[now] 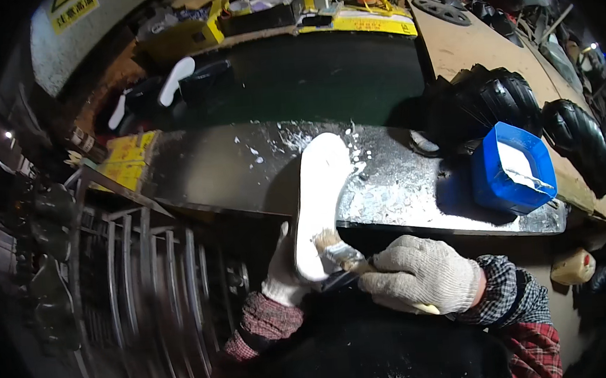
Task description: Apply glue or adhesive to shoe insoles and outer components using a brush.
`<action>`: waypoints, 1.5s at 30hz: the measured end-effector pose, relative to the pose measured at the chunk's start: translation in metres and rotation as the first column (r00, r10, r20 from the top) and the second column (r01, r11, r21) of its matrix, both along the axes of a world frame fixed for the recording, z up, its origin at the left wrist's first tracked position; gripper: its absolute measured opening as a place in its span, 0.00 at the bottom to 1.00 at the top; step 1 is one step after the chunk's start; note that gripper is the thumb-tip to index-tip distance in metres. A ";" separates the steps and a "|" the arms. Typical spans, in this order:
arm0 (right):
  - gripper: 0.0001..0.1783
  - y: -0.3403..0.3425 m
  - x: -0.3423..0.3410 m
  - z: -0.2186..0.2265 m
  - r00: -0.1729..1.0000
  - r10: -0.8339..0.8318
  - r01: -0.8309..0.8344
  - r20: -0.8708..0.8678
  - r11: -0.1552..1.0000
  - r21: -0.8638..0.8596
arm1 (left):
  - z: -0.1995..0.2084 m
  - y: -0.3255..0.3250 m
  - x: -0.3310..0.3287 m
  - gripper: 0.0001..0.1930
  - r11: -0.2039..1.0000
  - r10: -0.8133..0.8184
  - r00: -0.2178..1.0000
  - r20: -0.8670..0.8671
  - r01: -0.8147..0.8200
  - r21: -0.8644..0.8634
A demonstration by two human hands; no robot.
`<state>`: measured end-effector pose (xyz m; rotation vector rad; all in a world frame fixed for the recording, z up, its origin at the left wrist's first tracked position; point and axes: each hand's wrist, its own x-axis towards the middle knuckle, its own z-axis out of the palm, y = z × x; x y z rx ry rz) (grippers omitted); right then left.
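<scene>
A long shoe bottom coated white (322, 184) faces up in front of me, tilted over the near edge of the dark work table. My left hand (281, 271), in a pale knitted glove, supports it from the left and underneath; most of its fingers are hidden behind the shoe. My right hand (421, 275), gloved alike, grips a flat paintbrush (342, 253) by its handle. The bristles touch the white coating near the end closest to me. To the right, a blue plastic tub (488, 176) holds white paste, with something thin lying across its rim.
White smears cover the worktop (409, 195). Beyond it runs a dark green belt (323, 75) bearing white-bottomed shoes (177, 80) at the left. Shiny black stacked pieces (494, 102) stand beside the tub. A metal rack (147, 277) is at lower left, yellow-edged boxes (187, 35) at the back.
</scene>
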<state>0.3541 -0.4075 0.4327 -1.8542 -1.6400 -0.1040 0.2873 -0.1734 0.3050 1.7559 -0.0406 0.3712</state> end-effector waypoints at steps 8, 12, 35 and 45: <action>0.16 0.025 0.052 0.000 0.992 -0.098 0.086 0.074 0.985 0.150 | 0.056 0.041 0.083 0.21 0.664 -0.044 0.870 -0.491 -0.342 -0.665; 0.19 -0.037 0.051 0.001 0.970 -0.183 0.213 -0.161 0.957 0.196 | 0.031 0.087 0.127 0.19 0.662 0.042 0.989 -0.143 -0.135 -0.737; 0.11 -0.233 0.068 0.032 0.404 -0.846 0.912 -0.349 0.340 0.230 | 0.095 -0.044 0.132 0.27 0.479 -0.151 0.980 0.131 0.188 -0.858; 0.05 -0.234 0.026 0.018 0.312 -0.950 0.908 0.004 0.299 0.295 | 0.020 0.053 -0.042 0.38 0.641 -0.027 0.999 -0.021 0.034 0.767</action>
